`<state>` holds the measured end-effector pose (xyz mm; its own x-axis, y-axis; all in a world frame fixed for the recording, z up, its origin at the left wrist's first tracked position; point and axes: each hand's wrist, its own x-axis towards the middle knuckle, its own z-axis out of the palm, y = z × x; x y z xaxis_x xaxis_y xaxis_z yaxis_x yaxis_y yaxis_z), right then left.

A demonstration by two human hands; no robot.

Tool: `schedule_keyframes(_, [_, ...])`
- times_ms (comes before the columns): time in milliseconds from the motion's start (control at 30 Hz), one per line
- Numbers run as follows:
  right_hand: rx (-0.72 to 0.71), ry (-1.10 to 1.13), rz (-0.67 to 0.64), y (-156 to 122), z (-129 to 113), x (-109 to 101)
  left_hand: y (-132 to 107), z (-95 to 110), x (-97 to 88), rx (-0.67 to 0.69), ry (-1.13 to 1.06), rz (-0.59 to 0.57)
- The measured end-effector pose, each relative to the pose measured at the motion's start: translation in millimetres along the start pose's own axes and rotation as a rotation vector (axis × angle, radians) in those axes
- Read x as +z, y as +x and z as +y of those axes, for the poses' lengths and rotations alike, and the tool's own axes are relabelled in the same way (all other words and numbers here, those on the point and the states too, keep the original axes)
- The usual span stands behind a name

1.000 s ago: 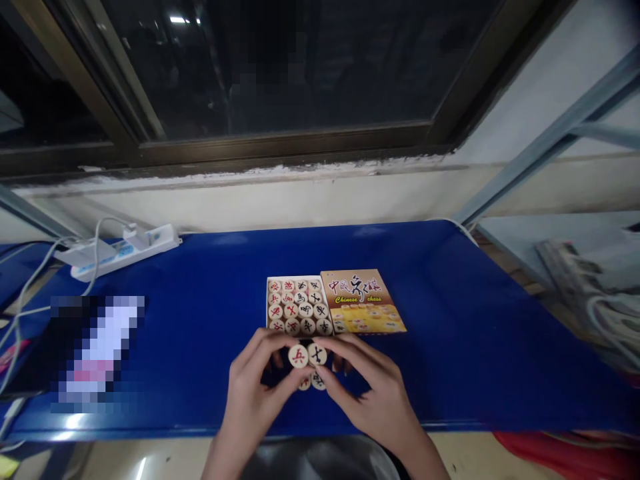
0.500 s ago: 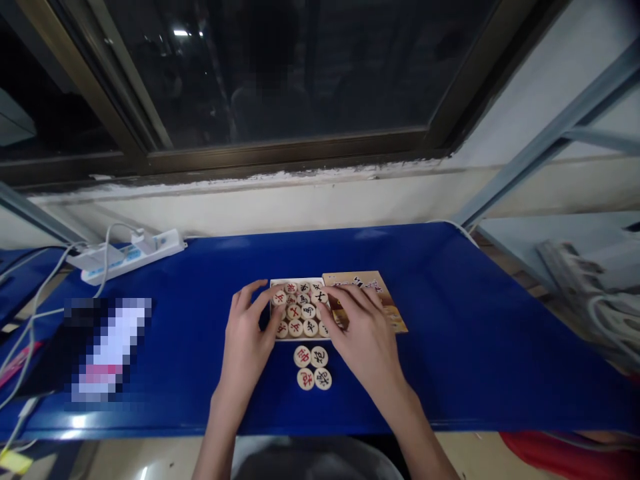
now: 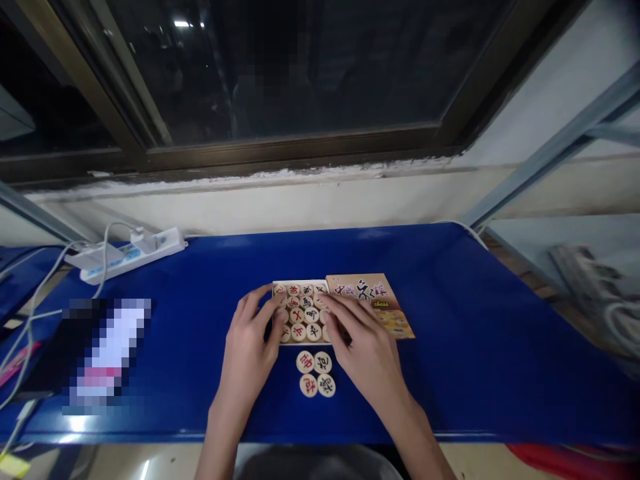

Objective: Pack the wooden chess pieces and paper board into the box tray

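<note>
A shallow white-rimmed box (image 3: 303, 344) holds rows of round Chinese chess pieces (image 3: 313, 332) with red or black characters. At the box's left side is my left hand (image 3: 251, 337), its index fingertip on a piece in the second row and its thumb over the left edge. My right hand (image 3: 367, 340) lies over the right side, fingers stretched across the edge onto the pieces. Both hands have thumb and fingers apart, and the fingers partly hide the outer pieces. Several loose pieces (image 3: 323, 362) lie in a small square cluster in front of the box.
The printed box lid (image 3: 385, 310) lies right of the box, partly beneath my right hand. A white power strip (image 3: 135, 257) with cables stands at the back left of the blue table (image 3: 475, 373). A blurred-out device (image 3: 110, 350) lies at the left. Behind is a window (image 3: 300, 80).
Two pieces between my fingers at the upper left and upper right of the box have come down into the rows. My fingers now lie flatter over them. The view has shifted slightly.
</note>
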<state>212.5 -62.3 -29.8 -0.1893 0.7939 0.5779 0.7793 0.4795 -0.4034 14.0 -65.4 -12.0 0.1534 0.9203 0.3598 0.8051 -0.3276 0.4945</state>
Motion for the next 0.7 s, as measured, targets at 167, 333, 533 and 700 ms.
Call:
schedule_keyframes(167, [0.014,-0.015,-0.020,-1.1,-3.1,-2.5,-2.8,-0.6,2.3,0.059,0.075,-0.046])
schedule_keyframes(333, [0.022,-0.012,-0.034,-1.0,-3.7,-4.0,-2.2,-1.0,0.4,0.068,0.085,-0.052])
schedule_keyframes(533, [0.105,0.079,0.039,-3.8,-6.0,-8.2,-6.9,-1.2,-1.1,0.062,0.048,-0.009])
schedule_keyframes(700, [0.101,0.242,0.140,-19.3,-14.8,-16.4,-9.0,1.8,-3.3,0.045,-0.059,0.037])
